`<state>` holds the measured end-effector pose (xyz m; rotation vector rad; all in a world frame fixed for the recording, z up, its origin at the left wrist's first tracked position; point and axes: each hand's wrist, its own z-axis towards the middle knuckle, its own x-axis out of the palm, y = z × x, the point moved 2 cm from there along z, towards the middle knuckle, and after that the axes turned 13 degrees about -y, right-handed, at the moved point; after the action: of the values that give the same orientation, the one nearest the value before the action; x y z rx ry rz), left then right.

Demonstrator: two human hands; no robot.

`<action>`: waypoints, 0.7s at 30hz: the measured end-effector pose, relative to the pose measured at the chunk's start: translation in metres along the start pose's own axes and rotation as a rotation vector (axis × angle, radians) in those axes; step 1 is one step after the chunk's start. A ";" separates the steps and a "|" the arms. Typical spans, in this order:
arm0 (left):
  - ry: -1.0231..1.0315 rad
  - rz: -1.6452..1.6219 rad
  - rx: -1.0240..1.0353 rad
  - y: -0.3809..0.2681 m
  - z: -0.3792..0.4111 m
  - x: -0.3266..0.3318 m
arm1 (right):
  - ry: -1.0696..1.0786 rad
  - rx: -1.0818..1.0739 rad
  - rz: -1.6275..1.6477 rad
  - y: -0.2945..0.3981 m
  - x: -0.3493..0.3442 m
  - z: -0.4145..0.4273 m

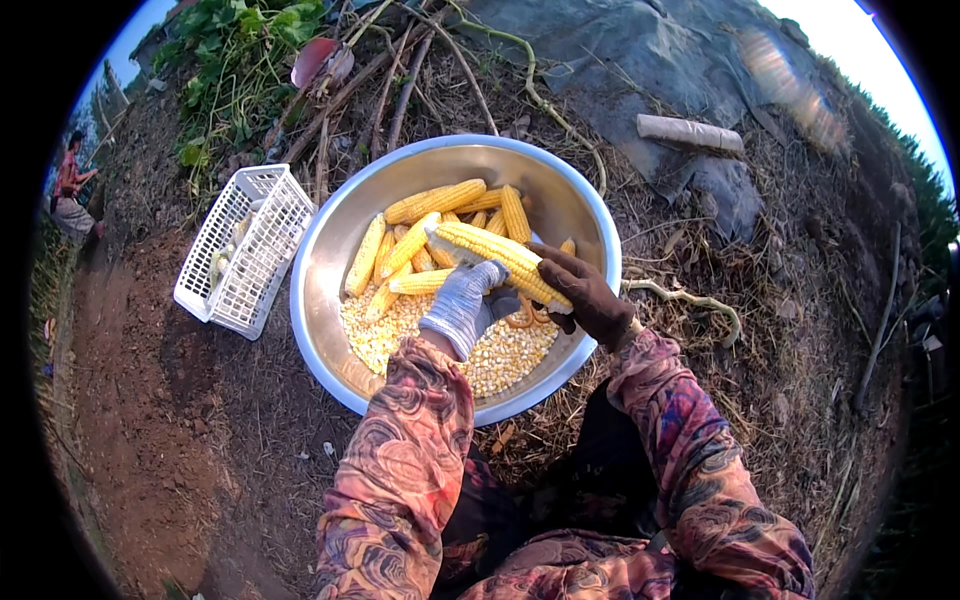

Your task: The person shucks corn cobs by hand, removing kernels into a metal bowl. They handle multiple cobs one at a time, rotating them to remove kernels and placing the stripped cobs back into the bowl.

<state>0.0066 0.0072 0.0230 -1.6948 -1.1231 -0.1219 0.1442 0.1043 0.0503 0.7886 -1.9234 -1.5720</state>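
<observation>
An ear of yellow corn [491,251] slants over a wide stainless steel basin [322,300]. My right hand [589,292], in what looks like a dark brown glove, grips its lower right end. Just under the ear's middle is my left hand [465,304], in a grey-white knit glove, its thumb against the ear and its fingers curled. Several more ears of corn [431,201] lie heaped at the basin's far side. Loose corn kernels [491,367] cover the near part of the bottom. An orange looped object [525,319] shows between my hands, mostly hidden.
Left of the basin, a white plastic basket [255,262] stands on the soil with a few things inside. Dry sticks [405,90], vines and a dark sheet [585,67] lie beyond, with a pale tube [690,133] on it. A person [71,184] is at far left.
</observation>
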 end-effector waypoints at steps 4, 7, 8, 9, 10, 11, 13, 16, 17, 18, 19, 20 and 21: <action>-0.027 0.076 0.033 0.000 -0.003 0.003 | 0.014 0.013 0.000 -0.007 -0.001 0.002; -0.058 0.044 0.031 -0.001 -0.007 0.009 | -0.023 -0.051 -0.019 -0.007 0.001 0.000; -0.067 0.027 0.029 -0.001 -0.007 0.011 | -0.045 -0.088 -0.029 -0.005 0.002 -0.001; -0.119 0.082 0.036 0.000 -0.005 0.010 | -0.024 -0.076 -0.018 -0.003 0.003 -0.002; -0.171 0.137 0.042 0.001 -0.001 0.008 | -0.004 -0.064 -0.008 0.000 0.005 -0.004; -0.223 0.192 0.048 0.003 0.002 0.004 | 0.016 -0.051 0.002 0.001 0.006 -0.004; -0.159 0.139 0.047 0.006 0.006 0.004 | 0.007 -0.092 -0.012 -0.001 0.002 -0.002; -0.059 -0.001 0.032 0.006 0.002 0.002 | 0.003 -0.082 -0.019 0.001 0.000 -0.001; -0.041 -0.047 0.002 0.004 0.000 0.002 | 0.003 -0.067 -0.019 0.001 0.000 -0.002; -0.021 -0.095 -0.029 0.004 0.000 0.002 | 0.004 -0.066 -0.010 0.000 0.000 -0.001; -0.014 -0.081 -0.024 0.004 0.000 0.002 | 0.005 -0.066 0.000 -0.002 0.000 0.000; -0.007 -0.067 -0.019 0.004 0.001 0.002 | 0.006 -0.066 0.010 -0.003 0.000 0.001; 0.001 -0.053 -0.015 0.004 0.000 0.003 | 0.010 -0.051 0.001 -0.003 -0.001 0.001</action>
<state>0.0110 0.0092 0.0220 -1.6782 -1.1690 -0.1647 0.1441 0.1052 0.0471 0.7716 -1.8687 -1.6073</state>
